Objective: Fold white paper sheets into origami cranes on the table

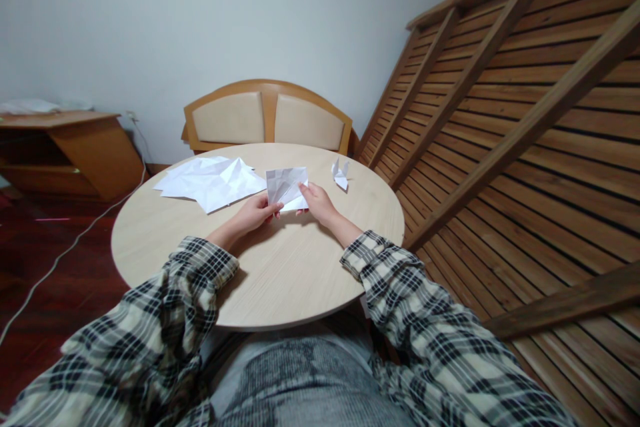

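A creased, partly folded sheet of white paper (286,184) is held up a little above the table, tilted toward me. My left hand (259,211) grips its lower left corner, thumb in front and fingers behind. On the right side my right hand (317,201) pinches the sheet, its thumb lying on the front face. The fingers behind the paper are mostly hidden. To the left lies a pile of creased white sheets (213,181), spread flat and overlapping. A small folded paper figure (341,175) with upright points stands to the right of my right hand.
The round pale wooden table (295,273) is in front of me. A padded wooden headboard (270,113) stands behind it against the wall. Slatted wooden panels (500,147) lean close on the right. At left are a low wooden desk (85,147) and a white cable (75,240).
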### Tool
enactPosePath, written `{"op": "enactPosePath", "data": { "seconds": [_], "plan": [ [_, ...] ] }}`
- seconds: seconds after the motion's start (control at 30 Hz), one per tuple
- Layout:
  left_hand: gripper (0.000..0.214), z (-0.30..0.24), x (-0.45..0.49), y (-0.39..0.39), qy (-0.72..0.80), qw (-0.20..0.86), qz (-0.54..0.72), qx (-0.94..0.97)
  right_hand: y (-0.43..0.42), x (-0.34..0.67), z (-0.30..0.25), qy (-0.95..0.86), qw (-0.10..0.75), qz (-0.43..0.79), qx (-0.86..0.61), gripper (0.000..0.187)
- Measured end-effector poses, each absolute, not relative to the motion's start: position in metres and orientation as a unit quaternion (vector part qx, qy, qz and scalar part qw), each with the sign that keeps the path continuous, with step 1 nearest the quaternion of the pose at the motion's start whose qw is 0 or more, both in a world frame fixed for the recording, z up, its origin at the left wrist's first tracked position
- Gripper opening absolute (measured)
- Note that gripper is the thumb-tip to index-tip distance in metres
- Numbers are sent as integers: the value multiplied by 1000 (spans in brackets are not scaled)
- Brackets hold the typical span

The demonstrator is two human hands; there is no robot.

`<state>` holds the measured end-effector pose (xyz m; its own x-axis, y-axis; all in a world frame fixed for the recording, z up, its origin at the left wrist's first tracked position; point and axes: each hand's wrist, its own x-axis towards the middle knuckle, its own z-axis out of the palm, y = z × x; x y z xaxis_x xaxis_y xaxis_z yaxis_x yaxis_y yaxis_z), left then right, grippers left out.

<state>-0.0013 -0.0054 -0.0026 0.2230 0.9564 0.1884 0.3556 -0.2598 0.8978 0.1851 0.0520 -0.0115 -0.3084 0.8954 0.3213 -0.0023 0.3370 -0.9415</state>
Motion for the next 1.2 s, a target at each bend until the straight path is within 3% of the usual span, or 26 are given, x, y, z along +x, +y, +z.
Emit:
{"op": "enactPosePath", "data": {
  "seconds": [0.53, 0.9, 1.2],
  "plan": [
    [24, 5, -1, -7, 463, 366, 430, 683, 47, 185, -3, -630, 505, 465, -363, 36],
    [30, 4, -1, -7, 498, 361, 410, 673, 50, 191, -3, -649, 524, 364, -413, 41],
    [24, 5, -1, -8, 485, 358, 417, 680, 56, 192, -6, -630, 526, 375, -430, 41]
  ]
}}
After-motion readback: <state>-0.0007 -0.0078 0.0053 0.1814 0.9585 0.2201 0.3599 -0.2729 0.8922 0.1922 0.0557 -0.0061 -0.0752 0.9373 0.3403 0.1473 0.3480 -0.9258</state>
